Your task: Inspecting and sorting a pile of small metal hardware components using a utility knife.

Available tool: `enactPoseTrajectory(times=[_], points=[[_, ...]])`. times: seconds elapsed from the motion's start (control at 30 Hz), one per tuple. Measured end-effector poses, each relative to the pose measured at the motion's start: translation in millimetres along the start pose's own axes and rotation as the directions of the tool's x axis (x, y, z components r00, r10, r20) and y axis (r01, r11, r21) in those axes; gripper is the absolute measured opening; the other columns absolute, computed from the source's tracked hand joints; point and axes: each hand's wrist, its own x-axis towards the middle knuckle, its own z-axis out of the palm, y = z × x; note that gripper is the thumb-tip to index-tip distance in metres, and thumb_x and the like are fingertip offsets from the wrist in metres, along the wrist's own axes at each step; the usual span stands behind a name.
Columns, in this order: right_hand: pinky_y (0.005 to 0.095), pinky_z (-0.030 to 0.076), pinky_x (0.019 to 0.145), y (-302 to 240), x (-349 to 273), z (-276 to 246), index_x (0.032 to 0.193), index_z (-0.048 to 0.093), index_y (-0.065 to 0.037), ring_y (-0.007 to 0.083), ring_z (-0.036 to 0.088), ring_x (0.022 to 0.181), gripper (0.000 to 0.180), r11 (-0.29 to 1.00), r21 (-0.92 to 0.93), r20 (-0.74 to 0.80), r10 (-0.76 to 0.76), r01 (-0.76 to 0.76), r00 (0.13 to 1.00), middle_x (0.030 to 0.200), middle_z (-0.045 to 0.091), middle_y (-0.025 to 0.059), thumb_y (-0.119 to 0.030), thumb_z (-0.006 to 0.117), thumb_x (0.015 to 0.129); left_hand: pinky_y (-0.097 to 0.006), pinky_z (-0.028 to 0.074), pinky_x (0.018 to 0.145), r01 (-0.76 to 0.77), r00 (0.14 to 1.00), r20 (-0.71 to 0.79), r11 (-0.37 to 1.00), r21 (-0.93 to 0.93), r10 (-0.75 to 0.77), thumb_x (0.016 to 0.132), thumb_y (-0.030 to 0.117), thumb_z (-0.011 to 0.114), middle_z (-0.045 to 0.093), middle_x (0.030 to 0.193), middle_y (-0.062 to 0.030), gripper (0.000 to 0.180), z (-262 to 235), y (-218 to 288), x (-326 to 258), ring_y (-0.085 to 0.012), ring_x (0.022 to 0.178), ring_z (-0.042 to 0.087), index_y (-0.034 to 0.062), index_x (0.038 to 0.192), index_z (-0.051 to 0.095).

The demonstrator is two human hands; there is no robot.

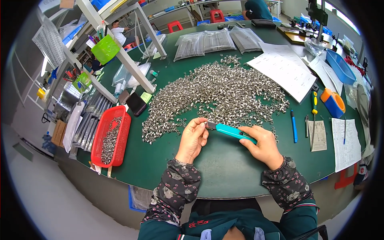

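A teal utility knife (232, 131) lies level between the two hands, just above the bare green table (224, 168) and at the near edge of a wide heap of small metal rings (216, 96). The right hand (262, 146) is wrapped around the rear of the handle, thumb along its top, which steadies the tool and leaves the front end free. The left hand (194, 138) pinches the dark grey tip, thumb and forefinger closed on it; whether a blade is out or something small is held against the tip cannot be told at this size. So both hands are clamped on the same knife, one at each end, apart by the length of the handle. The knife looks slim and flat, bright teal plastic along the body with a darker metal nose, and it looks clean. The heap of rings spreads from just beyond the knuckles toward the far side of the table, close enough for either hand to reach. To the left a red plastic basket (110, 138) holds more of the same metal parts. To the right lie a blue pen (293, 126), a screwdriver (314, 116) with a yellow and green handle, an orange and blue tape dispenser (334, 102), and printed paper sheets (284, 70). Clear bags of parts (216, 42) sit at the far edge, and a blue tray (340, 66) stands far right.
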Motion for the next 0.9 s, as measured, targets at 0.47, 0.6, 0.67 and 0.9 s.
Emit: enactPoseTrajectory(times=[0.47,0.6,0.67,0.9], points=[[0.0372,0.043,0.053,0.9,-1.0,0.2,0.098,0.061,-0.012,0.0285,0.055,0.06,0.028,1.0,0.002,0.044,0.031,-0.031,0.999,0.068,0.055,0.0092,-0.023,0.064,0.073,-0.016,0.035,0.041,0.03,1.0,-0.002,0.998,-0.047,-0.03,0.089,0.016,0.05,0.052,0.076,-0.0004,0.021,0.6,1.7,-1.1,-0.0046,0.056,0.044,0.0023,0.104,0.053],[0.037,0.044,0.055,3.3,-0.3,0.6,0.098,0.061,-0.011,0.0283,0.056,0.062,0.028,0.998,0.046,0.078,0.049,-0.053,0.996,0.07,0.056,0.0101,-0.023,0.063,0.073,-0.017,0.036,0.041,-0.021,1.0,-0.014,1.0,-0.017,0.021,0.089,0.016,0.049,0.052,0.075,-0.0002,0.016,1.2,-0.3,-0.7,-0.0044,0.057,0.045,0.0035,0.098,0.054],[0.0368,0.044,0.056,3.9,0.0,0.3,0.098,0.062,-0.011,0.0282,0.056,0.063,0.028,0.995,0.064,0.1,0.065,-0.072,0.993,0.07,0.056,0.0106,-0.023,0.063,0.073,-0.017,0.036,0.041,-0.038,0.999,-0.013,0.999,-0.014,0.038,0.089,0.016,0.049,0.052,0.074,-0.0001,0.015,1.0,-1.0,-0.4,-0.0043,0.056,0.045,0.004,0.096,0.054],[0.0358,0.045,0.058,10.2,0.6,3.6,0.097,0.062,-0.011,0.0277,0.057,0.066,0.027,0.992,0.113,0.126,0.034,-0.048,0.991,0.071,0.057,0.0113,-0.023,0.063,0.073,-0.016,0.034,0.038,-0.036,0.999,-0.035,0.998,0.059,0.038,0.088,0.016,0.051,0.05,0.067,0.0009,0.012,0.3,-2.2,0.0,-0.0035,0.051,0.043,0.0046,0.088,0.055]])
